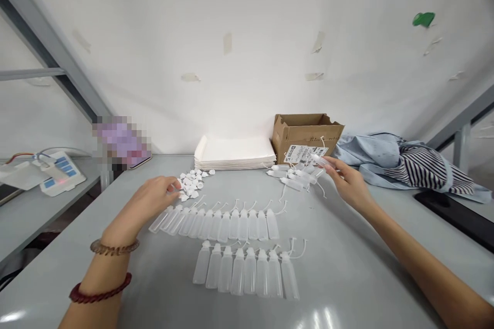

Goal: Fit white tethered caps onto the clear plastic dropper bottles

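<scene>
grey table (pixel 347 267). left hand (pixel 148 200) rests at pile of small white caps (pixel 193 181), fingertips pressed together; whether cap is pinched, cannot tell. right hand (pixel 349 182) pinches small bottle (pixel 319 159) above loose bottles (pixel 295 177) beside cardboard box (pixel 304 133). back row (pixel 219 223) and front row (pixel 247 270) of bottles lie flat, side by side, nozzles pointing away, probably so they stay put and sorted. box label (pixel 303 153) has print too small to read.

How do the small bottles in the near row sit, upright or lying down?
Lying down. The near-row bottles rest on their sides on the grey table, side by side, necks pointing toward the wall.
</scene>
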A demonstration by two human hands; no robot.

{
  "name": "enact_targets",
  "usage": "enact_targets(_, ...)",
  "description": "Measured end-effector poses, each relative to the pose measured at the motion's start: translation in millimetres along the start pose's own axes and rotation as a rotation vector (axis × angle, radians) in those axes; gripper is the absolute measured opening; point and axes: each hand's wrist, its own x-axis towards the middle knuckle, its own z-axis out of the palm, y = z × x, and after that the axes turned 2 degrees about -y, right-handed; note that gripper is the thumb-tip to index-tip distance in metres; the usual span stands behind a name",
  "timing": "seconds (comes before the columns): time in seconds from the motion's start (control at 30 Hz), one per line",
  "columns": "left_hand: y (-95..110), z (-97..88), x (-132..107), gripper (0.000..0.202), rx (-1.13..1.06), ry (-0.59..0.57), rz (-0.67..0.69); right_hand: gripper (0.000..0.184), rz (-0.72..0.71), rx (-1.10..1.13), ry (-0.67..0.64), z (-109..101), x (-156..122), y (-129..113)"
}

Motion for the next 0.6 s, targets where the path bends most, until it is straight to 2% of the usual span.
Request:
enact_targets(0.23,0.7,13.3,5.4,0.021,-0.031,-0.073,0.043,0.045,0.001,-0.117,0.017,13.8,-3.9,9.4)
enact_targets(0.6,6.1,18.7,8.8,0.017,-0.004,-0.014,0.028,0.041,-0.011,-0.099,-0.028,20.8,-5.3,2.3)
